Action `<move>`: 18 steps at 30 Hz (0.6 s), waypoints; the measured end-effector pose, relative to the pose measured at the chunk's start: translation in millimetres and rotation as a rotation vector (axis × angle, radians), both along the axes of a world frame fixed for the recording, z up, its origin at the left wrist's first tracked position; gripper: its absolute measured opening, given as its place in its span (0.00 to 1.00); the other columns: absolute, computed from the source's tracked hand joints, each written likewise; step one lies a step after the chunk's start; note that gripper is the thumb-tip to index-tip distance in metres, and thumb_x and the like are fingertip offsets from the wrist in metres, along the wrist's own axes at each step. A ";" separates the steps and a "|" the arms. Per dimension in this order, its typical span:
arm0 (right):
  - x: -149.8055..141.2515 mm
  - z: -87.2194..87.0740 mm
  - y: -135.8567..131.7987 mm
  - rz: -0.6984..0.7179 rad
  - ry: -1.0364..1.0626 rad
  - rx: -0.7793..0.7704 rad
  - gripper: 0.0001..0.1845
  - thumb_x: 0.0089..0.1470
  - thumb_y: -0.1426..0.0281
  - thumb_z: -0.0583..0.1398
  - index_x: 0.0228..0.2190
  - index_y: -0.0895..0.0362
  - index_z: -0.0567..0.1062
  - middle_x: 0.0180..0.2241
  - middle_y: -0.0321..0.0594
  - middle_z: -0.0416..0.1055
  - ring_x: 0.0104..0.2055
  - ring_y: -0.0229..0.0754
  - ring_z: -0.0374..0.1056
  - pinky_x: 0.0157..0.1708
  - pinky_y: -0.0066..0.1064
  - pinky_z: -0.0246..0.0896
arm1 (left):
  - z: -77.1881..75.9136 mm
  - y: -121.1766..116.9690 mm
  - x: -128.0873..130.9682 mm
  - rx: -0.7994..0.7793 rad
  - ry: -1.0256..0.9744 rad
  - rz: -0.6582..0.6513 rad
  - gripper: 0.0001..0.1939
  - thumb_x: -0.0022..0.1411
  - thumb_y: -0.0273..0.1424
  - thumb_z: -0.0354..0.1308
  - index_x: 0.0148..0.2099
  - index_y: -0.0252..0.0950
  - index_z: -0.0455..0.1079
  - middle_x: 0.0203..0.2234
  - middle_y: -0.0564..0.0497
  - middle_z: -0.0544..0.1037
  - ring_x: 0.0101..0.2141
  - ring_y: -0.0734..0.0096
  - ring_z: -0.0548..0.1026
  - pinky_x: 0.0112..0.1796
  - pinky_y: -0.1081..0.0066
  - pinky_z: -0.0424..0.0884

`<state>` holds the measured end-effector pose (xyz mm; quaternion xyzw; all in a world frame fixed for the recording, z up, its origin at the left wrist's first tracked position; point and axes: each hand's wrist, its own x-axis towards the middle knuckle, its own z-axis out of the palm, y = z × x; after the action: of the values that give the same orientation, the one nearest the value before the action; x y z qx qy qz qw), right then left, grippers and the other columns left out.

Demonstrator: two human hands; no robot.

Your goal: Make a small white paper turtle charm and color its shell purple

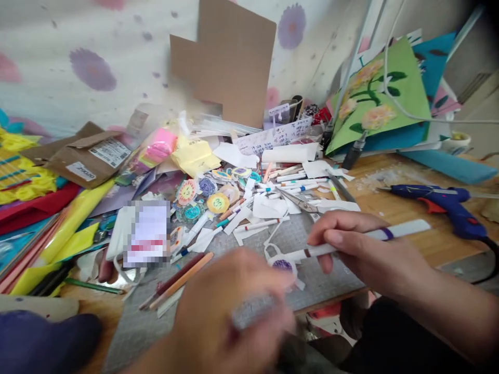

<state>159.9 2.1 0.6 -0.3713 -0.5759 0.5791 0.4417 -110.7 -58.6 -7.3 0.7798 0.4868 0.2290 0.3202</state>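
Observation:
My right hand (358, 246) is closed around a white marker pen (409, 229) with a purple ring near its upper end. The pen points left, its other end close to a small round cutout coloured purple (283, 266) on the grey cutting mat (327, 288). In front of the mat, my left hand (237, 301) is smeared by motion, its fingers partly curled; whether it holds anything cannot be made out. Scissors (306, 204) lie just beyond my right hand. Several coloured round paper cutouts (218, 202) are heaped farther back.
A blue glue gun (452, 205) lies at the right. Markers and paper scraps (268, 206) cover the back of the mat. Pencils (181, 280) lie left of my left hand. Behind stand a brown cardboard sheet (237, 62), a cardboard box (88, 156) and a green flower picture (385, 93).

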 end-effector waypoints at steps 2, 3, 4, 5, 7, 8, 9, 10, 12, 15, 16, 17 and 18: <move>-9.6 -0.8 -1.9 0.030 0.112 -0.059 0.09 0.53 0.62 0.61 0.29 0.55 0.73 0.20 0.33 0.70 0.22 0.37 0.65 0.24 0.29 0.59 | 27.0 38.2 31.0 0.029 0.005 -0.084 0.17 0.58 0.40 0.57 0.50 0.45 0.67 0.42 0.49 0.75 0.41 0.62 0.72 0.41 0.64 0.69; -14.2 -2.2 -2.7 0.041 0.144 -0.077 0.08 0.53 0.63 0.62 0.28 0.55 0.71 0.20 0.32 0.70 0.21 0.36 0.64 0.23 0.27 0.59 | 36.5 51.4 44.2 0.040 0.019 -0.134 0.16 0.58 0.41 0.57 0.47 0.43 0.69 0.38 0.50 0.76 0.39 0.63 0.73 0.39 0.67 0.68; -17.9 -3.9 -3.6 0.051 0.156 -0.089 0.09 0.53 0.63 0.61 0.27 0.54 0.70 0.20 0.31 0.70 0.21 0.35 0.64 0.22 0.26 0.59 | 43.0 60.2 54.6 0.042 0.040 -0.206 0.14 0.59 0.42 0.56 0.44 0.41 0.70 0.34 0.52 0.77 0.36 0.66 0.74 0.37 0.70 0.67; -20.4 -5.8 -4.4 0.063 0.150 -0.092 0.09 0.54 0.63 0.61 0.27 0.55 0.70 0.20 0.31 0.69 0.21 0.34 0.64 0.21 0.24 0.59 | 46.5 65.2 61.9 0.030 0.070 -0.227 0.13 0.62 0.41 0.52 0.38 0.39 0.71 0.31 0.52 0.77 0.33 0.69 0.74 0.35 0.72 0.66; -21.5 -9.1 -5.8 0.084 0.107 -0.079 0.10 0.55 0.64 0.60 0.26 0.55 0.71 0.20 0.31 0.70 0.21 0.32 0.64 0.21 0.22 0.60 | 46.6 67.4 67.7 0.035 0.095 -0.261 0.16 0.64 0.40 0.49 0.33 0.36 0.71 0.27 0.52 0.77 0.30 0.71 0.73 0.33 0.74 0.65; -20.4 -10.2 -6.5 0.099 0.083 -0.069 0.10 0.55 0.64 0.60 0.26 0.55 0.72 0.21 0.32 0.70 0.22 0.33 0.65 0.22 0.22 0.61 | 44.8 66.6 67.3 0.013 0.088 -0.284 0.15 0.64 0.40 0.50 0.32 0.35 0.71 0.27 0.52 0.77 0.30 0.72 0.73 0.33 0.75 0.64; -18.6 -10.7 -7.3 0.114 0.059 -0.059 0.10 0.55 0.63 0.60 0.26 0.55 0.73 0.21 0.33 0.71 0.22 0.33 0.66 0.22 0.23 0.62 | 42.8 65.8 65.6 -0.012 0.080 -0.311 0.15 0.63 0.39 0.51 0.32 0.35 0.71 0.27 0.52 0.78 0.30 0.72 0.73 0.32 0.76 0.64; -16.6 -10.6 -8.4 0.128 0.031 -0.050 0.10 0.55 0.63 0.60 0.26 0.55 0.73 0.22 0.34 0.71 0.23 0.35 0.67 0.22 0.24 0.63 | 41.2 65.6 63.3 -0.047 0.069 -0.337 0.14 0.62 0.39 0.53 0.32 0.34 0.71 0.27 0.52 0.77 0.29 0.73 0.73 0.30 0.77 0.63; -13.4 -9.1 -10.8 0.133 -0.021 -0.037 0.10 0.55 0.62 0.60 0.26 0.54 0.74 0.22 0.35 0.72 0.23 0.36 0.69 0.22 0.24 0.64 | 40.2 67.4 58.8 -0.116 0.051 -0.361 0.14 0.60 0.39 0.55 0.31 0.34 0.71 0.23 0.54 0.75 0.26 0.75 0.71 0.27 0.78 0.61; -13.0 -5.9 -13.5 0.099 -0.068 -0.016 0.10 0.54 0.62 0.60 0.27 0.54 0.76 0.22 0.35 0.73 0.22 0.37 0.70 0.21 0.24 0.64 | 41.6 75.2 55.6 -0.236 -0.001 -0.358 0.14 0.60 0.39 0.55 0.29 0.34 0.70 0.19 0.58 0.68 0.23 0.78 0.66 0.25 0.80 0.58; -13.8 -5.3 -13.7 0.086 -0.071 -0.014 0.10 0.54 0.62 0.60 0.27 0.53 0.76 0.22 0.35 0.73 0.22 0.37 0.70 0.21 0.24 0.65 | 41.7 78.3 55.3 -0.285 -0.025 -0.353 0.14 0.60 0.39 0.54 0.28 0.34 0.69 0.18 0.58 0.67 0.22 0.78 0.65 0.24 0.80 0.58; -14.8 -5.2 -13.4 0.079 -0.069 -0.014 0.10 0.54 0.62 0.60 0.27 0.53 0.76 0.22 0.35 0.73 0.22 0.37 0.70 0.21 0.25 0.65 | 41.3 81.3 55.0 -0.345 -0.051 -0.353 0.14 0.60 0.39 0.54 0.28 0.34 0.68 0.17 0.59 0.65 0.21 0.79 0.64 0.23 0.80 0.57; -15.8 -5.5 -12.6 0.084 -0.067 -0.015 0.10 0.54 0.62 0.60 0.27 0.54 0.76 0.23 0.36 0.74 0.23 0.37 0.70 0.22 0.25 0.65 | 40.5 84.1 54.6 -0.419 -0.078 -0.363 0.14 0.60 0.38 0.55 0.27 0.35 0.67 0.16 0.60 0.64 0.20 0.79 0.63 0.22 0.80 0.57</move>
<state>144.1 -10.5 -4.9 -0.3695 -0.6009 0.5888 0.3947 -56.2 25.4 33.3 0.7618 0.3631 0.0920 0.5285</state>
